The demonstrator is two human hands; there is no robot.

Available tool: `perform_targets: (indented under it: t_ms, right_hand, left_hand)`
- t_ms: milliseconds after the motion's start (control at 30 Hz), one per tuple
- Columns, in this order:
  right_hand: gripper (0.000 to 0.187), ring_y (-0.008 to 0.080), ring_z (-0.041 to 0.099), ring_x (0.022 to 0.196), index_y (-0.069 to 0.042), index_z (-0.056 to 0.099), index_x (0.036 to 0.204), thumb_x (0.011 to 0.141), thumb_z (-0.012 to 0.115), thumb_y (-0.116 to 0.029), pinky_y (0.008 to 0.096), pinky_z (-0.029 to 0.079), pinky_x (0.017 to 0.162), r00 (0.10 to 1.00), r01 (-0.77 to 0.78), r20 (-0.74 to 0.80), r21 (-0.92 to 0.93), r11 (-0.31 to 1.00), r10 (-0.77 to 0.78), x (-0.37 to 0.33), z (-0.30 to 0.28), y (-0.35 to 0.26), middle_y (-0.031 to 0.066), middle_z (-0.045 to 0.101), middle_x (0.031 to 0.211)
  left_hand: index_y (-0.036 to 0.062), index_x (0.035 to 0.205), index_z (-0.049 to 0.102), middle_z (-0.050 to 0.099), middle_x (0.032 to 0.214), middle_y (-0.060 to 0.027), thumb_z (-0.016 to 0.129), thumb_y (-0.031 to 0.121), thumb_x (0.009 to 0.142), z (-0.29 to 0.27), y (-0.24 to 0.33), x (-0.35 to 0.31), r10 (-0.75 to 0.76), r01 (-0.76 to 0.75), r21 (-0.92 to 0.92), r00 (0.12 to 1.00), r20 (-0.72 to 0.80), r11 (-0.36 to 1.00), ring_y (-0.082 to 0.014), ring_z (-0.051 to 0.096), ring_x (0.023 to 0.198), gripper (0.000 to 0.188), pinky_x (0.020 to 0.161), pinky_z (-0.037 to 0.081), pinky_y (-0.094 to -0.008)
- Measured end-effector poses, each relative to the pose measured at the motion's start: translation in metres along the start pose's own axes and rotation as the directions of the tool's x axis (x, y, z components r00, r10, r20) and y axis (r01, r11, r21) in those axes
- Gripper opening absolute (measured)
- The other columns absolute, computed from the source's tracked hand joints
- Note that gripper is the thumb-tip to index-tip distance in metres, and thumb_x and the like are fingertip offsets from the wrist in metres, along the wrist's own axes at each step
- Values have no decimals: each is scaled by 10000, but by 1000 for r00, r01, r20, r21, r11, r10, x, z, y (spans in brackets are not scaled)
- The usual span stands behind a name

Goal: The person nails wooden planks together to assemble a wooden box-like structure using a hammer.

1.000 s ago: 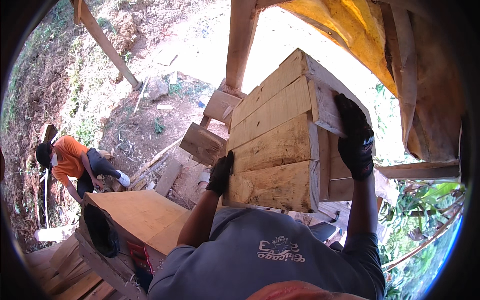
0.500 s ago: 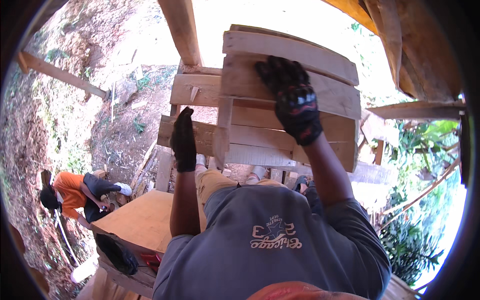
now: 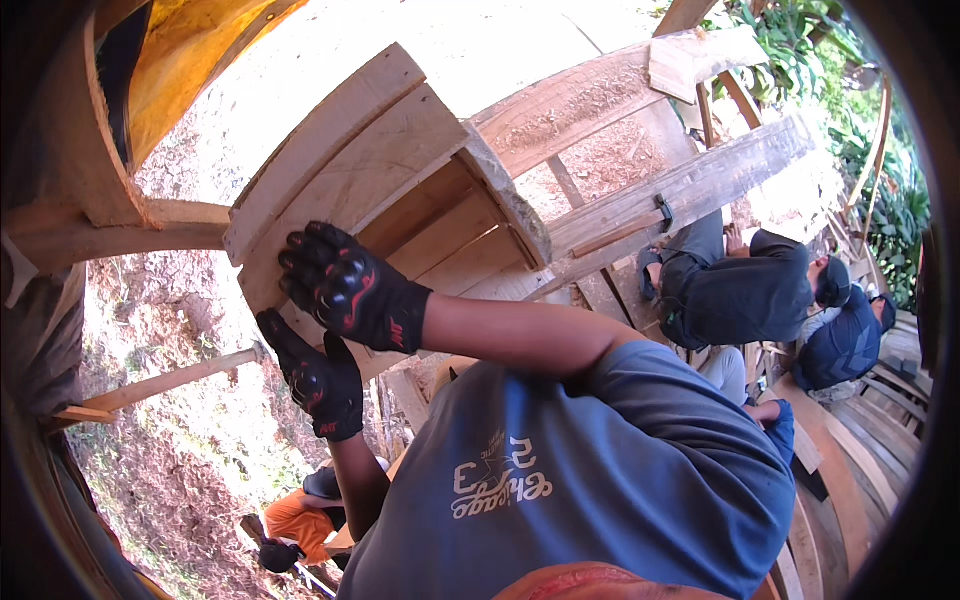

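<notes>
A slatted wooden crate (image 3: 385,150) stands tilted in front of me, its open side showing inner boards. My right hand (image 3: 355,290), in a black glove with red trim, lies over the crate's near slats with its fingers stretched out. Just below it, my left hand (image 3: 320,385) in a matching glove is held up at the crate's near left corner. Its fingers are extended and its thumb stands apart. Whether the left fingertips touch the wood I cannot tell. Neither palm shows.
Beyond the crate runs a long plank bench (image 3: 690,165) with wood shavings and a black clamp (image 3: 663,208). Two people in dark clothes (image 3: 745,290) sit at the right, near stacked boards (image 3: 850,470). A person in orange (image 3: 300,525) crouches lower left. Timber posts (image 3: 100,235) frame the left.
My view has swung to the right, bringing the bench and seated people in. My right hand has come across the crate, close beside my left hand. The crate now appears turned and farther left.
</notes>
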State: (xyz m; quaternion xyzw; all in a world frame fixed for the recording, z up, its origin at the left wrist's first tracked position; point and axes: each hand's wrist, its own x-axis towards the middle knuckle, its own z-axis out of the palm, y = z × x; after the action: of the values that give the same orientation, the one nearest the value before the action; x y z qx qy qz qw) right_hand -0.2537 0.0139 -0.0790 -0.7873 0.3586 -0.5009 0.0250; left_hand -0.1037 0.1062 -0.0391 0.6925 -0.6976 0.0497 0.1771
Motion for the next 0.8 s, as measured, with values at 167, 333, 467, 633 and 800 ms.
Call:
perform_targets:
  t_ms: [167, 333, 467, 633, 800]
  right_hand:
    - [335, 326, 729, 1159, -144, 718, 1351, 1038, 600, -174, 456, 582, 1007, 864, -415, 482, 517, 749, 146, -128, -130, 34, 129, 760, 1267]
    - [383, 354, 756, 1067, -103, 740, 1305, 969, 672, -274, 457, 576, 959, 354, -893, 743, 88, 441, 568, -362, -150, 86, 158, 787, 1194]
    - [589, 326, 749, 1112, 5, 705, 1359, 984, 725, -448, 418, 565, 978, -39, -999, 410, 11, -47, 911, -406, -186, 111, 221, 774, 1207]
    - [1072, 363, 654, 1324, 113, 531, 1504, 807, 877, -625, 435, 502, 1116, -650, -719, -55, 370, -589, 758, -398, -156, 181, 264, 636, 1465]
    - [1204, 379, 549, 1459, 140, 460, 1549, 766, 873, -676, 443, 414, 1222, -807, -590, -161, 234, -772, 568, -352, -147, 205, 276, 523, 1599]
  left_hand:
    - [29, 1707, 245, 351, 1730, -230, 677, 190, 1044, 10, 5, 1, -71, 73, 131, 997, -22, 989, -393, 395, 1578, 808, 1280, 378, -482]
    - [3, 1674, 313, 374, 1704, -260, 721, 153, 1042, 14, 10, 4, -95, 97, 37, 994, -46, 995, -392, 439, 1547, 768, 1265, 404, -484]
    - [22, 1685, 308, 369, 1710, -248, 745, 193, 1039, 13, 14, 0, -161, 162, 28, 987, -25, 986, -381, 439, 1546, 798, 1259, 409, -490]
    - [18, 1670, 359, 405, 1700, -225, 713, 266, 1066, 12, 70, -13, -178, 178, -72, 984, 10, 981, -376, 444, 1540, 743, 1257, 380, -485]
    - [0, 1649, 395, 497, 1639, -178, 599, 180, 1113, 74, 103, -35, 171, 142, -520, 845, 506, 842, -319, 512, 1487, 601, 1206, 431, -434]
